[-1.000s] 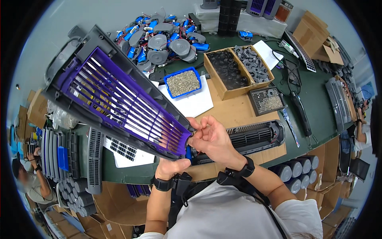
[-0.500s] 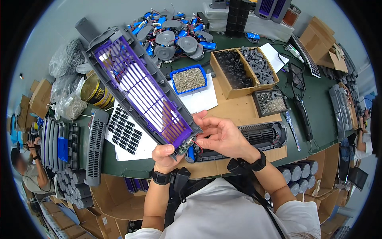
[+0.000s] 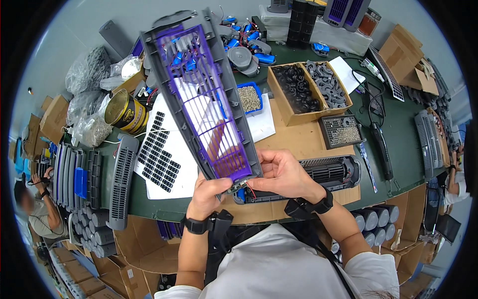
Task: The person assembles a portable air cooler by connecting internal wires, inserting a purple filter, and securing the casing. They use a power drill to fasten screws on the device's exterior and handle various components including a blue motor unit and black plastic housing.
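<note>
A long grey fan housing part [image 3: 239, 122] with a purple slatted grille [image 3: 232, 168] is raised in front of me, its far end tilted slightly left. My left hand [image 3: 205, 197] grips its near end, thumb beside a small circuit board [image 3: 236, 187]. At the near right corner my right hand [image 3: 285, 174] has closed on the edge, its fingertips partly hidden. A thin red wire [image 3: 250, 190] loops out by the right thumb. Beneath, on cardboard, lies another grey housing [image 3: 354, 172] with a black ribbed fan roller [image 3: 323, 173], partly covered by my right hand.
Ahead stand a blue tray of screws [image 3: 249, 98], a divided carton of black and grey parts [image 3: 289, 117] and a black screw box [image 3: 326, 132]. A power screwdriver [image 3: 381, 149] lies right. A sheet of black pads [image 3: 158, 154] and a yellow-black bucket [image 3: 127, 114] are left.
The housing part has swung more upright, its far end moving right. My right hand has shifted from the red wire to the part's near right edge.
</note>
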Motion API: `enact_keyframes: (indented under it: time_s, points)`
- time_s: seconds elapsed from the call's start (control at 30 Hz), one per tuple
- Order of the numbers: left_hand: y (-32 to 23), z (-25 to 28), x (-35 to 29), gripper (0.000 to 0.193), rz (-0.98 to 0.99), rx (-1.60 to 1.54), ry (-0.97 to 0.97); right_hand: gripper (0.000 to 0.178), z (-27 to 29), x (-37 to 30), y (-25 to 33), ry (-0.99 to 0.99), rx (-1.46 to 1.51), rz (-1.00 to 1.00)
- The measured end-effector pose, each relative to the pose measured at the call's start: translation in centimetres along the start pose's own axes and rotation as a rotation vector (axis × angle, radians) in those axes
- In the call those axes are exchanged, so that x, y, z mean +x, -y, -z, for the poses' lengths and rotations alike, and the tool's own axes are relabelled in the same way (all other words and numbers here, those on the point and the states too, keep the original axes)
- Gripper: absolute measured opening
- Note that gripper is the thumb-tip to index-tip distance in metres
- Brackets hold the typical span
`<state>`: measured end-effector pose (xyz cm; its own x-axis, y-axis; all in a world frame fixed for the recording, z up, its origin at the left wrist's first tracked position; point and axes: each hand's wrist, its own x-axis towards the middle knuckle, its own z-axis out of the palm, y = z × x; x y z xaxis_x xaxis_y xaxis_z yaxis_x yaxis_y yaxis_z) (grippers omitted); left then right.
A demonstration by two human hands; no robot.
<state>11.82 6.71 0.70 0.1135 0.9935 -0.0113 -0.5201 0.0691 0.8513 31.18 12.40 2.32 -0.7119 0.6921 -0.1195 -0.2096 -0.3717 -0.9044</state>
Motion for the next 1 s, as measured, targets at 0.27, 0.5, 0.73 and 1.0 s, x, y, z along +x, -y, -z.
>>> enact_keyframes:
  time_s: [0.27, 0.5, 0.73, 1.0]
  points:
    - [-0.8, -1.9, -0.7, 0.058, -0.170, 0.599, -0.165, 0.023, -0.4, -0.7, 0.2, -0.136, -0.297, 0.044]
    - [-0.3, -2.3, -0.7, 0.065, -0.170, 0.648, -0.211, 0.022, -1.1, -0.9, -0.5, -0.226, -0.425, 0.147]
    - [-0.4, -1.4, -1.2, 0.053, -0.274, 0.648, -0.223, 0.025, -2.1, -0.7, 0.6, -0.171, -0.507, 0.157]
    - [0.6, 1.7, -4.9, 0.050, -0.203, 0.143, -0.302, 0.020, -1.1, 1.7, -0.6, -0.136, -0.934, 0.351]
